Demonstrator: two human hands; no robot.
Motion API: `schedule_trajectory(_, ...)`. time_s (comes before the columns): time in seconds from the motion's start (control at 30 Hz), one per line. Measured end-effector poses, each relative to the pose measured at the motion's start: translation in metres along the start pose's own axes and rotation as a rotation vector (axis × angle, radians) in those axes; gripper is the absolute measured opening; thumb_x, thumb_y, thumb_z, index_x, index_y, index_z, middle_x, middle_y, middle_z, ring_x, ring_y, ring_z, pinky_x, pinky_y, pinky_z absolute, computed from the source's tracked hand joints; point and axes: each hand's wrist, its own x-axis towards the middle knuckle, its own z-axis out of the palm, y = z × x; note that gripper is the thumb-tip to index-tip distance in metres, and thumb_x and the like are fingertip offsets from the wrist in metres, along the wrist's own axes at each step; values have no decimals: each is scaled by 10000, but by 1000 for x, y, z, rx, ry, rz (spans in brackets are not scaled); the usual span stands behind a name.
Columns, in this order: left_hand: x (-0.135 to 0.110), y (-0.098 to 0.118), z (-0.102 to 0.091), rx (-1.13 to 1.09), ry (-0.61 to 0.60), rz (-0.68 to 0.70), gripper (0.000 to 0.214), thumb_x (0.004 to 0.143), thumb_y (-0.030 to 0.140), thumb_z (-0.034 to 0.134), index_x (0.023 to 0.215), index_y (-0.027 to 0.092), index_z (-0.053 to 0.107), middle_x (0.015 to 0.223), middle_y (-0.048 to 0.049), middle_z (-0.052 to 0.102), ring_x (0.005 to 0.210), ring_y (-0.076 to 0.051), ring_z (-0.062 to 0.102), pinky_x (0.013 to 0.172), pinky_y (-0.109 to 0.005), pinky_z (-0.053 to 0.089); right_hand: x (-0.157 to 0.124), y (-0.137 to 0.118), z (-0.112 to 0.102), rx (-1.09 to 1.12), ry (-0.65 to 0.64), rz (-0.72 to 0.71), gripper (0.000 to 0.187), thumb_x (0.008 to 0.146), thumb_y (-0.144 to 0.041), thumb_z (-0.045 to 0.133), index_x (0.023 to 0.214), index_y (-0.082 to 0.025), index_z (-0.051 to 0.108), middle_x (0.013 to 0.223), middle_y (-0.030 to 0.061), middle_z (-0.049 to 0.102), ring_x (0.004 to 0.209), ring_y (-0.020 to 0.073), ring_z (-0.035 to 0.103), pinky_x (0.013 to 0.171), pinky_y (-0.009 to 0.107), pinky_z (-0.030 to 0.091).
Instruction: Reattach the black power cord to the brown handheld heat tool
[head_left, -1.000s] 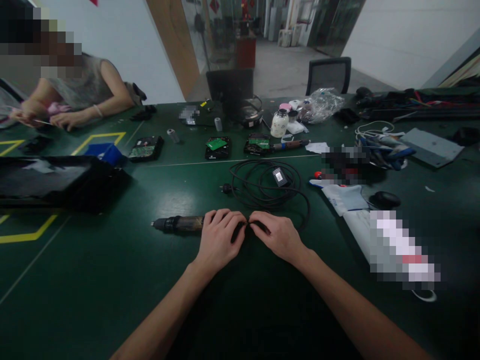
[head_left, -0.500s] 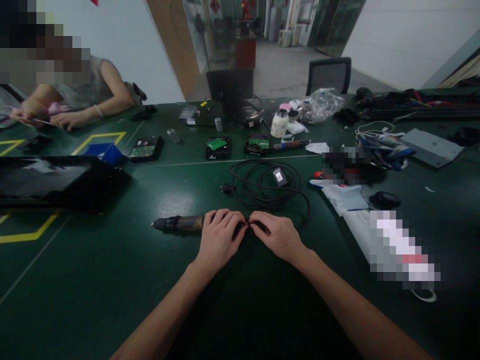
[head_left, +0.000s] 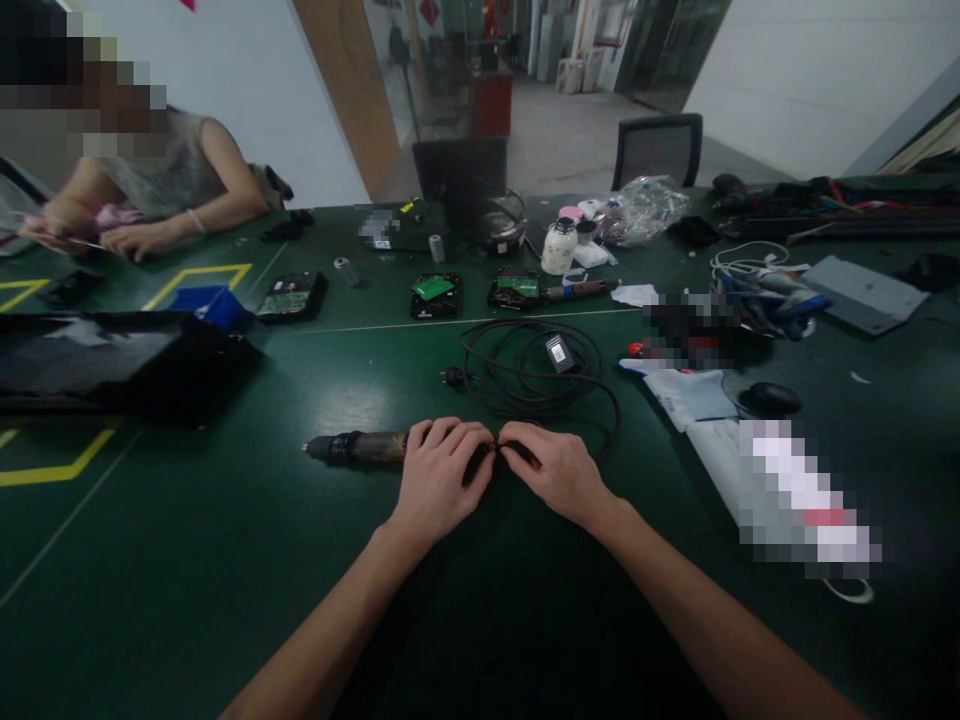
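Observation:
An electric screwdriver (head_left: 367, 447) lies across the green table with its bit pointing left. My left hand (head_left: 444, 465) is closed round its rear end, hiding that part. Right beside it, my right hand (head_left: 559, 468) pinches the end of a black power cord (head_left: 616, 410) against the screwdriver's tail. The fingertips of both hands nearly meet, and the joint between cord and tool is mostly covered. Behind the hands the cord lies coiled, with its plug (head_left: 452, 377) at the left and a small labelled black box (head_left: 559, 352) on it.
Several hard drives (head_left: 436, 296) stand in a row behind the cord. A second screwdriver (head_left: 581, 291) and a white bottle (head_left: 559, 247) are near them. To the left sits a black tray (head_left: 112, 365); to the right, a white bag (head_left: 712, 460). Another person (head_left: 225, 165) works at the far left.
My hands, the screwdriver and the cord stay practically where they were. The other person's head has shifted slightly to the left.

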Motion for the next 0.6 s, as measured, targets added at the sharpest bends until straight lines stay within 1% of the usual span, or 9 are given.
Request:
schedule_trajectory(0.2, 0, 0, 1, 10, 14, -12, 134, 997, 293, 623, 1121, 269, 668, 1175, -34, 757, 1171, -281, 614, 1017, -495, 384, 0, 1, 1, 4, 7, -8, 167, 1054, -255, 550, 1186, -274, 649, 1203, 27, 745, 1071, 210, 724, 899, 317, 563)
schedule_trajectory(0.37, 0, 1, 0, -2, 0, -2, 168, 999, 276, 605, 1155, 281, 667, 1222, -23, 746, 1189, -278, 603, 1028, -495, 376, 0, 1, 1, -13, 10, -6, 167, 1054, -254, 550, 1189, -274, 645, 1210, 25, 744, 1073, 210, 725, 909, 318, 558)
schedule_trajectory(0.5, 0, -1, 1, 11, 1, -11, 139, 1001, 287, 614, 1129, 270, 667, 1187, -23, 753, 1173, -274, 610, 1016, -495, 378, 0, 1, 2, -20, 14, 3, 163, 1050, -255, 555, 1183, -272, 649, 1188, 22, 750, 1049, 204, 729, 889, 312, 557)
schedule_trajectory(0.6, -1, -1, 2, 10, 12, -10, 155, 997, 295, 623, 1142, 268, 671, 1190, -31, 753, 1170, -277, 612, 1015, -499, 380, 0, 1, 3, -16, 18, 6, 166, 1049, -256, 558, 1183, -278, 653, 1190, 20, 753, 1050, 205, 732, 890, 312, 558)
